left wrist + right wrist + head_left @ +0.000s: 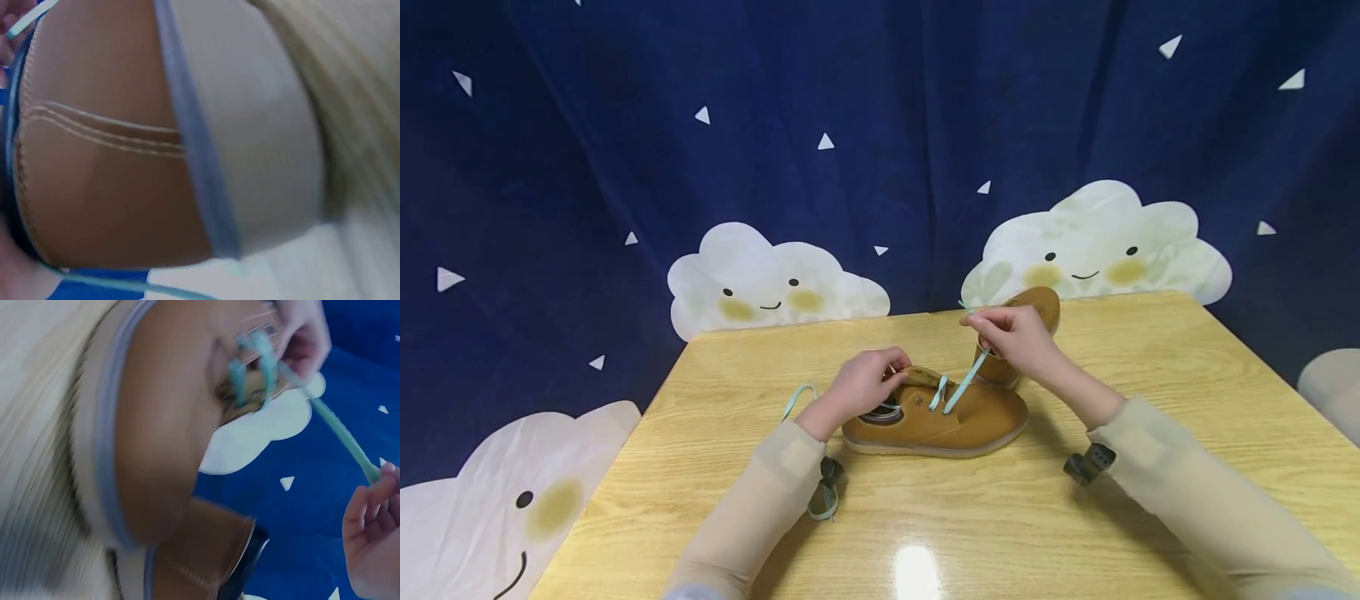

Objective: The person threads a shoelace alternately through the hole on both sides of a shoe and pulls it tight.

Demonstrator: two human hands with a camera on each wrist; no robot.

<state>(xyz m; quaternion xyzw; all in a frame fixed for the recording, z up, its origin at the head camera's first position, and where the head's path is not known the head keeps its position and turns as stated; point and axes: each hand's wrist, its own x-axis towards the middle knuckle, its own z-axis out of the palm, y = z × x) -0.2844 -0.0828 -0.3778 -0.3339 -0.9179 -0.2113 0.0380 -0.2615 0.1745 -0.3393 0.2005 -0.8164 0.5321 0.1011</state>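
Observation:
A brown lace-up shoe [992, 414] lies on the wooden table, toe pointing right. Pale mint-green lace runs through its front eyelets. My right hand [1018, 337] pinches one end of this shoelace [967, 383] and holds it taut, up and to the right of the eyelets. At the shoe's opening, my left hand [865, 383] grips the raised flap [925, 377] between thumb and fingers. The right wrist view shows the lace [340, 434] stretched between the eyelets and the right fingers [381, 487]. In the left wrist view the shoe's heel [106, 187] fills much of the frame.
A second brown shoe [1041, 304] stands behind the first, partly hidden by the right hand. Loose lace [797, 400] loops out left of the left wrist, and another lace end [825, 508] hangs below it. A dark blue curtain [880, 167] with clouds borders the table's back.

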